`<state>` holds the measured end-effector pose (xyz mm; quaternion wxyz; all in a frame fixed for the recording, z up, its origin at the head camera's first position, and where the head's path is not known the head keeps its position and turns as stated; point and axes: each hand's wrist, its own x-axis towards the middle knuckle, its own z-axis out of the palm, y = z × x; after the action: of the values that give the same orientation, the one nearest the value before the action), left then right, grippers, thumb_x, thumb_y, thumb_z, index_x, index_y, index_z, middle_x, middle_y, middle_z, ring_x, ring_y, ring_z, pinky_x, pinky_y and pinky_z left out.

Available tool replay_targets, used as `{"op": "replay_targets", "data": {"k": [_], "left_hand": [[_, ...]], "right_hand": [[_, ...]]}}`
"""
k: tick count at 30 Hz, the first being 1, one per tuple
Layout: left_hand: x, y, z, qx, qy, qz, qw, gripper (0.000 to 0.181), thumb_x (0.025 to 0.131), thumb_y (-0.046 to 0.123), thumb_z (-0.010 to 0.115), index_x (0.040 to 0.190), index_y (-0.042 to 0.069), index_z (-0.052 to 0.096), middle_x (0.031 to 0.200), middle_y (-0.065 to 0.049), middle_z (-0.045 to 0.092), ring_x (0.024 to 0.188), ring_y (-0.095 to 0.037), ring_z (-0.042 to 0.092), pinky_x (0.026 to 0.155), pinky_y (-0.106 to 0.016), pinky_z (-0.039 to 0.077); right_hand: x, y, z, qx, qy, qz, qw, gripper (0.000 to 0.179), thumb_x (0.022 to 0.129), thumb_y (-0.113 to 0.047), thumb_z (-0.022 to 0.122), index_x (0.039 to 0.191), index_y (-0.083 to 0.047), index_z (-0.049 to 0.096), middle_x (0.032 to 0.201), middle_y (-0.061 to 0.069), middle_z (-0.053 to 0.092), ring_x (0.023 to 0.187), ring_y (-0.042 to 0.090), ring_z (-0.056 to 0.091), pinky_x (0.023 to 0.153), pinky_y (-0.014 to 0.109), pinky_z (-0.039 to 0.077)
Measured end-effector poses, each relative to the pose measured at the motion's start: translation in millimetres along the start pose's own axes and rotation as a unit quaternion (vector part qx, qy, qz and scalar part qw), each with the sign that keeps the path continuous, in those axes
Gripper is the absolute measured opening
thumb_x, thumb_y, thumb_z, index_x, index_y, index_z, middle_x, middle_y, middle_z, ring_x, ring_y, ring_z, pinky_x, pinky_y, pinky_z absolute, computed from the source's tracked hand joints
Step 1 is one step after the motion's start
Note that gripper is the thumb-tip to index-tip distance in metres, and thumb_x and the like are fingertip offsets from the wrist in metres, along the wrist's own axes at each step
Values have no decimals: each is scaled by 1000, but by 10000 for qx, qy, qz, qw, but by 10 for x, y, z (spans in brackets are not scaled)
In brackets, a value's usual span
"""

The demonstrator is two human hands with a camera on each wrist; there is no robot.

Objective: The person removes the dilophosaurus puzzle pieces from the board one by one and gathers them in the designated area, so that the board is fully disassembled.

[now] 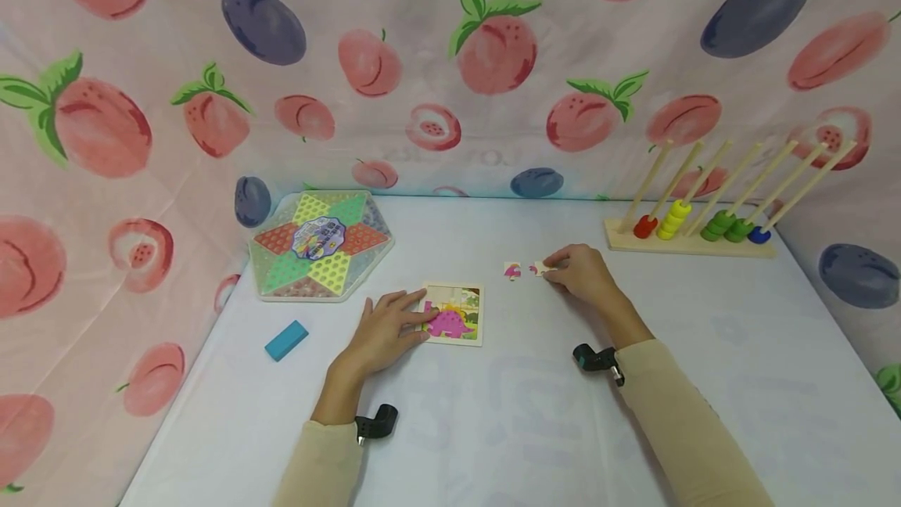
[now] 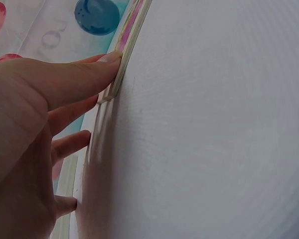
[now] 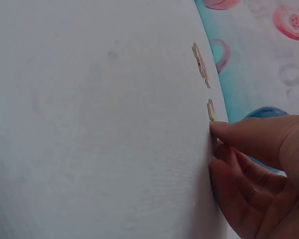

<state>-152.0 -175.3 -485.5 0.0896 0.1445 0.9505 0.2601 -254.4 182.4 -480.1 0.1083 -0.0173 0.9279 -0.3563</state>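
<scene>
A small square jigsaw puzzle (image 1: 454,325) with a pink dinosaur picture lies in a pale frame near the middle of the table. My left hand (image 1: 383,335) rests at its left side with fingers spread; in the left wrist view the thumb (image 2: 84,79) lies on the puzzle's edge. To the right, my right hand (image 1: 584,276) pinches a small puzzle piece (image 1: 540,267) between thumb and fingers, low over the tabletop. Part of that piece is hidden by the fingertips. Another puzzle piece (image 1: 512,271), pink and white, lies just left of it.
A hexagonal Chinese checkers board (image 1: 322,245) lies at the back left, with a blue block (image 1: 286,340) in front of it. At the back right stands a wooden peg rack (image 1: 690,242) with coloured beads. A fruit-print cloth (image 1: 429,61) hangs behind the white table.
</scene>
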Motion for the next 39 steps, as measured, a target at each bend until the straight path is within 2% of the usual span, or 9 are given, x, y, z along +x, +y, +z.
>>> {"op": "replay_targets", "data": {"k": [4,11,20,26,29,31,34,39], "left_hand": [[-2,0,-1,36,15,10,10000,41,94,30,73,134,30,68,163,3,43,155,-32,30,123,-75,4],[-3,-5,1,13,6,-17,10000,41,94,30,73,134,31,68,163,4,43,155,-31,30,123,-75,3],[-13,-12,5,-12,4,-25,10000,41,94,30,73,134,30,68,163,4,43,155,-31,30,123,-75,3],[-7,-16,17,-12,-8,-19,10000,41,94,30,73,135,31,68,164,4,43,155,-31,29,123,-75,3],[-3,-20,24,-13,-37,-21,10000,42,93,31,73,135,31,67,164,4,42,156,-32,29,123,-75,2],[-4,-18,23,-18,-65,-29,10000,42,93,31,73,135,31,67,164,5,42,156,-32,28,123,-75,2],[-2,-18,21,-19,-92,-42,9999,42,93,32,73,135,32,67,164,5,41,156,-32,28,123,-75,1],[13,-8,5,-22,-57,-17,10000,42,94,31,73,135,31,67,164,5,42,156,-32,29,123,-75,2]], "right_hand": [[-3,19,-1,-86,26,-25,10000,28,93,-18,74,117,-4,75,131,22,66,106,27,59,72,23,49],[12,39,19,-7,0,9,10000,29,93,-18,74,118,-4,74,130,22,65,91,23,62,65,21,50],[14,58,25,68,-26,-18,10000,29,93,-17,73,118,-3,74,132,23,63,98,26,59,66,22,50],[9,46,2,48,-185,-45,9998,31,93,-19,73,121,-4,73,133,22,62,92,24,61,65,21,50],[0,27,-23,-43,-264,-138,9995,33,93,-19,73,123,-5,71,132,20,63,93,26,64,72,26,54],[-9,-7,-35,-72,-268,-204,9994,35,92,-19,74,124,-7,69,131,19,64,99,29,66,81,33,57],[-9,-87,-48,-165,-212,-388,9989,39,92,-21,76,128,-9,67,130,16,65,110,30,61,91,39,55],[20,-261,-60,-240,-94,-812,9964,45,90,-20,79,131,-9,66,128,17,67,102,30,61,82,32,51]]}}
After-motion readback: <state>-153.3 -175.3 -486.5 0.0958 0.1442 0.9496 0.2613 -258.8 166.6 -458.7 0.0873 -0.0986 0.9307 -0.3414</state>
